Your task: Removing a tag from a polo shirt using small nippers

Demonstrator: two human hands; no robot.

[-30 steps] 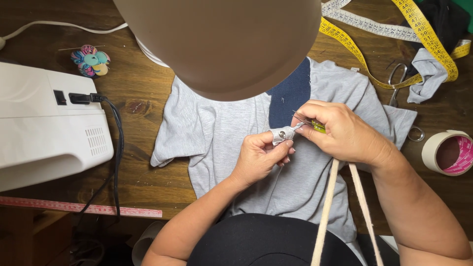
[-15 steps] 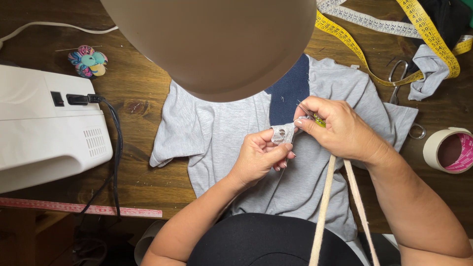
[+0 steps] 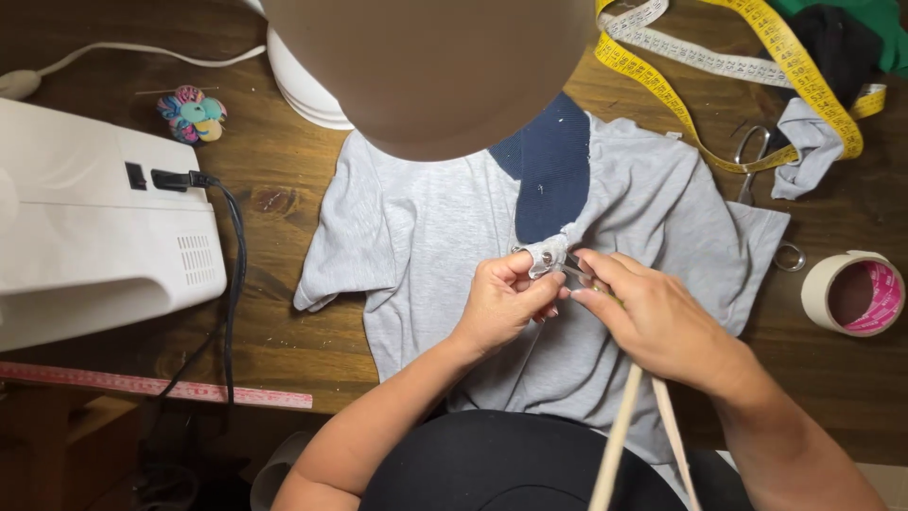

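Observation:
A small grey shirt (image 3: pixel 426 237) with a navy collar placket (image 3: pixel 553 175) lies spread on the wooden table (image 3: pixel 284 180). My left hand (image 3: pixel 501 303) pinches the bottom end of the placket, where a metal snap button (image 3: pixel 547 254) shows. My right hand (image 3: pixel 657 317) sits just to its right, fingers closed on a thin metal tool (image 3: pixel 579 273) whose tip touches the pinched fabric. Most of the tool is hidden in the hand.
A white sewing machine (image 3: pixel 95 227) with a black cable stands at the left. A colourful pincushion (image 3: pixel 192 112), a yellow tape measure (image 3: pixel 757 66), scissors (image 3: pixel 752 161), a tape roll (image 3: pixel 851 293) and a pink ruler (image 3: pixel 151 386) surround the shirt. A blurred round shape covers the top centre.
The view has shifted so everything sits slightly lower. My right hand has dropped a little and drawn back to the right of the snap; my left hand keeps its pinch.

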